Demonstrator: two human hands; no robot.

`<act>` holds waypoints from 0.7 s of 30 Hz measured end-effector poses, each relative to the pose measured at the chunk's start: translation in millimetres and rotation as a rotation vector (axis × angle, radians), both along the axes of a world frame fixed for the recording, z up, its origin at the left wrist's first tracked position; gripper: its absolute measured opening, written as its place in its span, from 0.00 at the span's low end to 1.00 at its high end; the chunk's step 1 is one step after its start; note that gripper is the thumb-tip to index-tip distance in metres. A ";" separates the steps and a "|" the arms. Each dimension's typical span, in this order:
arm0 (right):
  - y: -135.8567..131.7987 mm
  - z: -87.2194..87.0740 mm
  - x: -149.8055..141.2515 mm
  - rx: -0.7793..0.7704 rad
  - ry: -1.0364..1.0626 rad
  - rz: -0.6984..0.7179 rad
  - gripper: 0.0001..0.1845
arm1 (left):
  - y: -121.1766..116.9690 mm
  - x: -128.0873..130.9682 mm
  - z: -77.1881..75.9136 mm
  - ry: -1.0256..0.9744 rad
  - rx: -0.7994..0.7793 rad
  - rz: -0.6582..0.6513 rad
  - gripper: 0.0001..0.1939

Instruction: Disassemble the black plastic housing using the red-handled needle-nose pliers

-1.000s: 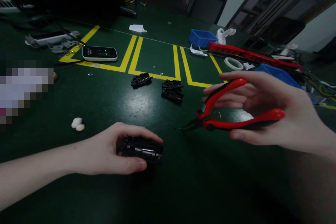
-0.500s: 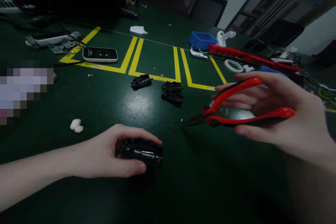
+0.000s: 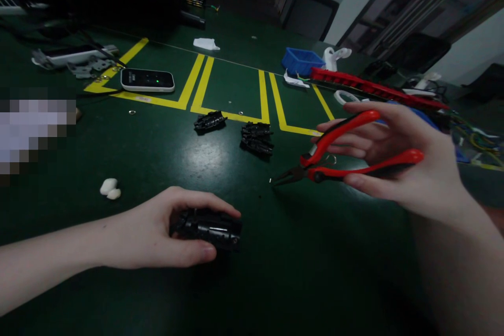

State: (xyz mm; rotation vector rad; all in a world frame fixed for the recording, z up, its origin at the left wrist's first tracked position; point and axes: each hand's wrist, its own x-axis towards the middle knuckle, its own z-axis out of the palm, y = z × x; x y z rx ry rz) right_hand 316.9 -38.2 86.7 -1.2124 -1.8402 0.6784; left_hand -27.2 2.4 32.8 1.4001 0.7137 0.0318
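While gripped: ribbed black connector (image 3: pixel 210 228).

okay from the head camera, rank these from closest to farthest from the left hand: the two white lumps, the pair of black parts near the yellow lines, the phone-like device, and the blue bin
Measured from the left hand, which grips a black part:
1. White lumps, just ahead and to its left.
2. Pair of black parts, ahead and to the right.
3. Phone-like device, farther back inside the yellow lines.
4. Blue bin, far back on the right.

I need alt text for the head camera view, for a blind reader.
Left hand grips a black plastic part on a green table; right hand holds red-handled pliers above it. Two more black parts lie beyond.
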 end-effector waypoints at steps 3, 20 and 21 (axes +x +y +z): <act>6.8 -1.1 -1.2 -0.025 0.004 0.042 0.40 | -0.2 0.3 0.3 0.008 -0.013 0.005 0.23; 18.5 1.1 1.4 -0.007 -0.005 -0.037 0.40 | 1.7 0.0 1.6 0.025 -0.045 -0.012 0.23; 16.3 0.0 0.3 -0.002 0.002 -0.042 0.39 | 2.0 -0.1 1.6 0.023 -0.044 -0.013 0.23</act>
